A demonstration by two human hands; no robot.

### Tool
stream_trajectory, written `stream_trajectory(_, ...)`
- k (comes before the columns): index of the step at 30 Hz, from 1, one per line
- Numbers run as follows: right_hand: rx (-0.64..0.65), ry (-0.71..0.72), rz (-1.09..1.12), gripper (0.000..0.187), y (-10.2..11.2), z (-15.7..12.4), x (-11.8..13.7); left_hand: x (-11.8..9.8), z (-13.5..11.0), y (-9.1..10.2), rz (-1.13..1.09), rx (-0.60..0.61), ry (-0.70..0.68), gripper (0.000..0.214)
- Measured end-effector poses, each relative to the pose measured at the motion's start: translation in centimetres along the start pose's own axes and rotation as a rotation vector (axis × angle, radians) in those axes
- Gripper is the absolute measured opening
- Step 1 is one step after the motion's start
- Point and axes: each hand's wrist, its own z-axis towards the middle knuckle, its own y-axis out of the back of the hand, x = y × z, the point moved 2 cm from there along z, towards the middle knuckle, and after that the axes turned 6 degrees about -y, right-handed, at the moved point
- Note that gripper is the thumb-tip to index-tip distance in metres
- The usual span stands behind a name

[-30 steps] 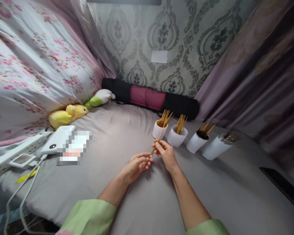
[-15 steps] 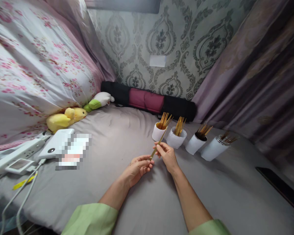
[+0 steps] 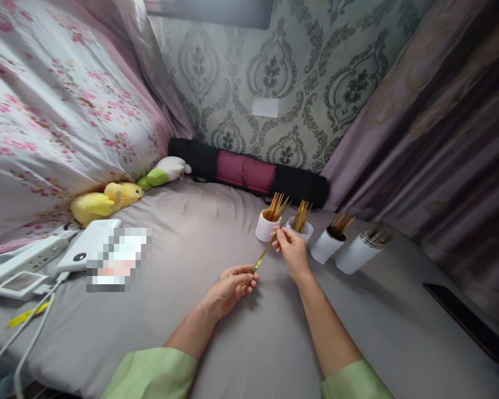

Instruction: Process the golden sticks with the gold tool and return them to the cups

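Note:
Between my hands runs a thin, yellow-gold strip or stick (image 3: 263,257), slanting up to the right; its exact kind is unclear. My left hand (image 3: 238,284) pinches its lower end between thumb and fingers. My right hand (image 3: 291,250) pinches it near the upper end, in front of the cups. Just behind the right hand stand a white cup (image 3: 266,228) with thin yellowish-brown sticks (image 3: 277,206) and a second whitish cup (image 3: 305,230) with similar sticks (image 3: 303,215), partly hidden by the hand.
Two more white containers with thin sticks, one upright-tilted (image 3: 326,249) and one leaning (image 3: 357,257), are at right. A dark phone-like slab (image 3: 468,316) lies further right. At left are a power strip (image 3: 29,260), white device (image 3: 89,244) and plush toys (image 3: 108,203). A black-and-maroon bag (image 3: 245,172) lies along the wall.
My right hand has slid up and right along the yellow-gold strip, showing more of its length. My left hand stays at the lower end. The view has shifted slightly.

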Motion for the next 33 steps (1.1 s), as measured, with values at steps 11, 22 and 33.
stream_trajectory(11,-0.061,0.068,-0.028,0.038,0.7,1.2,1.5,0.1,0.0,0.1,-0.004,0.01,0.0,0.033)
stream_trajectory(22,-0.108,0.11,-0.041,0.038,1.0,1.5,1.9,0.0,-0.2,0.0,0.008,0.004,0.006,0.032)
stream_trajectory(33,-0.106,0.11,-0.003,0.029,1.1,1.7,2.1,-0.2,-0.2,-0.2,-0.003,0.001,0.013,0.031)
